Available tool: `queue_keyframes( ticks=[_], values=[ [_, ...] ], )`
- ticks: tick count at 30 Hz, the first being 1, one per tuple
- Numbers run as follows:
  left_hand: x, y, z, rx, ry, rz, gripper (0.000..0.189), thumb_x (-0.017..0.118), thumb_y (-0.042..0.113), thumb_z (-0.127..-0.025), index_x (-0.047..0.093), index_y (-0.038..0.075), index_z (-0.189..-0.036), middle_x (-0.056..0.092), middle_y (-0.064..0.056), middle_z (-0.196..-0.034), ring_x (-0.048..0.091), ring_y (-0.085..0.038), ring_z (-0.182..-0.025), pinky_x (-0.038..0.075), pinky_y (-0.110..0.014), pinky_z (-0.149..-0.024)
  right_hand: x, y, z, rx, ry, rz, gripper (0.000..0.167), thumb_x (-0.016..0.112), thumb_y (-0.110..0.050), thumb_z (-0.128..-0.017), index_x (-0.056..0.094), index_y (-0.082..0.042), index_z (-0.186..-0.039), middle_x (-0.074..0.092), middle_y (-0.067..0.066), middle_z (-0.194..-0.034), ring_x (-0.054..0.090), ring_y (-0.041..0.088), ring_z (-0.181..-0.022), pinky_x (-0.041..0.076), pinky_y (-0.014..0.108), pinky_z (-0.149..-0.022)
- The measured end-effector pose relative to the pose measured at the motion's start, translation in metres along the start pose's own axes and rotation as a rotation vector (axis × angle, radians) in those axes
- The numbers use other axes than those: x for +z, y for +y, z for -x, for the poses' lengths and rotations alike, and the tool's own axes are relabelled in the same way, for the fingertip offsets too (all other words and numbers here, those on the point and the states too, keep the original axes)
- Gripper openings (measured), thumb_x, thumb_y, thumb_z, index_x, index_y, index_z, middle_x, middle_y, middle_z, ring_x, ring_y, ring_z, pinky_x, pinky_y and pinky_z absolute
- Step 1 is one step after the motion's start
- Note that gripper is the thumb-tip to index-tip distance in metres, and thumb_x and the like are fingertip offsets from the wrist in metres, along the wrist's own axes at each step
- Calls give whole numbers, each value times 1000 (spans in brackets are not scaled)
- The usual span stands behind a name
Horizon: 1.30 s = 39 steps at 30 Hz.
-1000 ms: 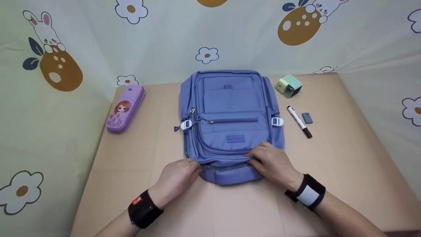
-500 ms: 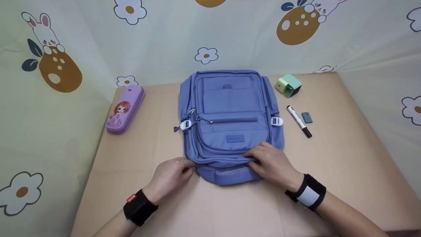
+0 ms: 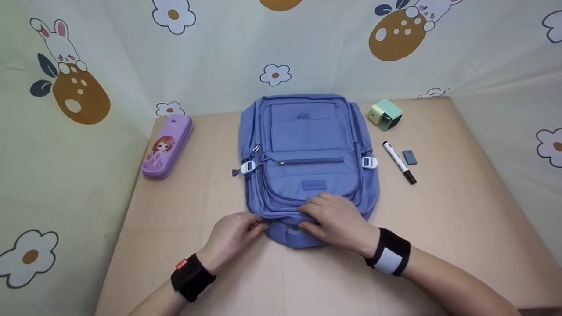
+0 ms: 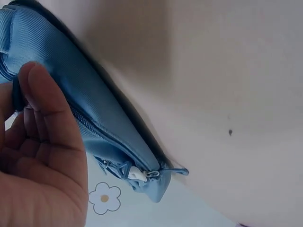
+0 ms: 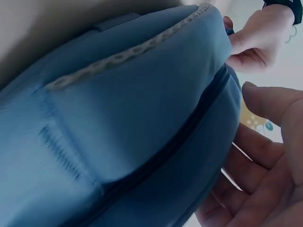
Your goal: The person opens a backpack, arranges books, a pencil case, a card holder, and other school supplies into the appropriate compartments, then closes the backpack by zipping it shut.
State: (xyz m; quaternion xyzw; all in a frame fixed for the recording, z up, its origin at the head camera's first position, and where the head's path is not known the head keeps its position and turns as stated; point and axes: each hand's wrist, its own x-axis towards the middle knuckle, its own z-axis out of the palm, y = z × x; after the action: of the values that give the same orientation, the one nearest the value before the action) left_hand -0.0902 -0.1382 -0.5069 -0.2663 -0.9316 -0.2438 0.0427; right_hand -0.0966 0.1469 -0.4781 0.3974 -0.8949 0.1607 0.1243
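Backpack [image 3: 314,138] needs its zip [image 4: 87,125] kept straight and taut: left hand [image 3: 232,233] pinches the pull [image 4: 18,98], right hand [image 3: 337,220] loosely touches the bag.

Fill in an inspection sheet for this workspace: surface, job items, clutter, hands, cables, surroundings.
Surface: tan tabletop, faintly lined.
Job items: blue backpack, lying front side up.
Clutter: purple pencil case on the left; marker, small grey block and green box on the right.
Hands: left hand pinches what looks like a zip pull; right hand touches the backpack's near edge.
Cables: nothing seen.
Surroundings: pale printed cloth behind and at both sides.
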Motion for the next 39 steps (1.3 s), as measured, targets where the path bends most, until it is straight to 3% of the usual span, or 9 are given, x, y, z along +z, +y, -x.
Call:
queue_keyframes(
  ticks=[8, 14, 25, 30, 39],
  values=[
    [3, 0, 3, -22, 61, 4, 6, 77, 21, -92, 79, 16, -89, 74, 6, -85, 70, -10, -77, 56, -34, -68, 11, -5, -3, -18, 20, 59, 23, 79, -30, -90, 74, -14, -106, 71, -2, -97, 66, 19, -87, 57, 36, -71],
    [0, 0, 4, -56, 47, -14, 5, 76, 19, -92, 74, 17, -88, 69, 6, -83, 67, -12, -75, 55, -34, -65, 18, -3, -3, -8, 78, 34, 13, 80, -24, -90, 73, -16, -98, 70, -4, -90, 66, 16, -81, 57, 33, -67],
    [-22, -37, 8, -206, 36, 39, 3, 75, 9, -92, 74, 11, -93, 71, -1, -92, 69, -20, -86, 56, -41, -78, 17, -3, -2, 40, 47, 0, 7, 77, -20, -91, 71, -18, -94, 69, -5, -88, 66, 15, -81, 57, 34, -66],
    [-22, -38, 6, -165, -7, 75, 9, 75, 8, -91, 77, 10, -100, 73, -1, -95, 68, -18, -87, 56, -40, -80, 17, -3, -2, 46, 35, -7, 9, 77, -22, -91, 71, -17, -96, 70, -5, -90, 67, 16, -83, 57, 35, -68],
    [-20, -36, 5, -130, 9, 22, 6, 75, 11, -92, 77, 14, -97, 73, 1, -94, 70, -17, -88, 56, -38, -80, 8, -17, -18, 6, -37, 16, 31, 77, -37, -91, 72, -14, -110, 70, -2, -100, 63, 18, -89, 55, 36, -73]
  ],
)
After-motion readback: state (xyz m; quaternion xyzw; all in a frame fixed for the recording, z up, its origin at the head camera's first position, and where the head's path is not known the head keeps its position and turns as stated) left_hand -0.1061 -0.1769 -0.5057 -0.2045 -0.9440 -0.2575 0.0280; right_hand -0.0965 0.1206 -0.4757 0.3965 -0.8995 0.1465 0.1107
